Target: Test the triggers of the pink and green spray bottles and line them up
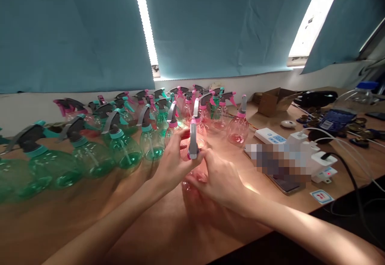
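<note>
Pink bottle (198,172): between both hands at the near worktop (144,233), roughly upright
Left hand (172,161): fingers wrapped round the spray head (193,138)
Right hand (225,178): fingers holding body, right side

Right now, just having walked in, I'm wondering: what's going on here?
A person has both hands on a pink spray bottle: the left hand is up by its spray head, the right hand lower, at its body. Green spray bottles stand to the left on the table, and more pink and green ones crowd behind. A power strip lies to the right.
</note>
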A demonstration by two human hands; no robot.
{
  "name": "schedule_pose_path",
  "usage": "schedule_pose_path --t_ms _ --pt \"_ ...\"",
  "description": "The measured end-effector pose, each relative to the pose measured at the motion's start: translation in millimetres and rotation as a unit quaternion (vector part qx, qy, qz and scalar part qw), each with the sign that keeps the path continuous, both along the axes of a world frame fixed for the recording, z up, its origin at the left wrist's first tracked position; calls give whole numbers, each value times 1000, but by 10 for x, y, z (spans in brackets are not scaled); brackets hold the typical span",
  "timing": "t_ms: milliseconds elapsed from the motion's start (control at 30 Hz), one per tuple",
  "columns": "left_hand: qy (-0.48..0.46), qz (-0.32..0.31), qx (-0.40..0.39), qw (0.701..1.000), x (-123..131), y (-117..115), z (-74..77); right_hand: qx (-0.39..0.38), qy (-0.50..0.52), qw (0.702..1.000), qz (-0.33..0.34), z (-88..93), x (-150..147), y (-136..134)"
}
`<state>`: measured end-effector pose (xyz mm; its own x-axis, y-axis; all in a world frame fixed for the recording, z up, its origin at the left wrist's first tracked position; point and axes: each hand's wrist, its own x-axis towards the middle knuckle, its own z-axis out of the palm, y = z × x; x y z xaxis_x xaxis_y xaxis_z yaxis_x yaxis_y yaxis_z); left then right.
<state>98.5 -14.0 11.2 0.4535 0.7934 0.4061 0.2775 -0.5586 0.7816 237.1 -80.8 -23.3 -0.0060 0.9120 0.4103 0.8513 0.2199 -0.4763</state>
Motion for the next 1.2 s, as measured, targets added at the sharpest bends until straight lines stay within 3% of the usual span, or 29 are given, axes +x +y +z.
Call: schedule_pose_path --t_ms 267,433,600,900,1200 --pt "24 48 33 998 -339 -10 73 68 -28 992 99 -32 -352 95" --pt "-2 58 35 998 -565 76 25 33 -36 977 207 -8 -374 251" --pt "-32 59 30 997 -732 127 -14 -13 -29 958 286 -71 -197 435" --pt "-33 38 34 998 -738 88 -11 -30 -27 954 297 -457 102 555" --pt "-43 0 62 997 -751 74 20 -69 -38 955 287 -493 110 554"
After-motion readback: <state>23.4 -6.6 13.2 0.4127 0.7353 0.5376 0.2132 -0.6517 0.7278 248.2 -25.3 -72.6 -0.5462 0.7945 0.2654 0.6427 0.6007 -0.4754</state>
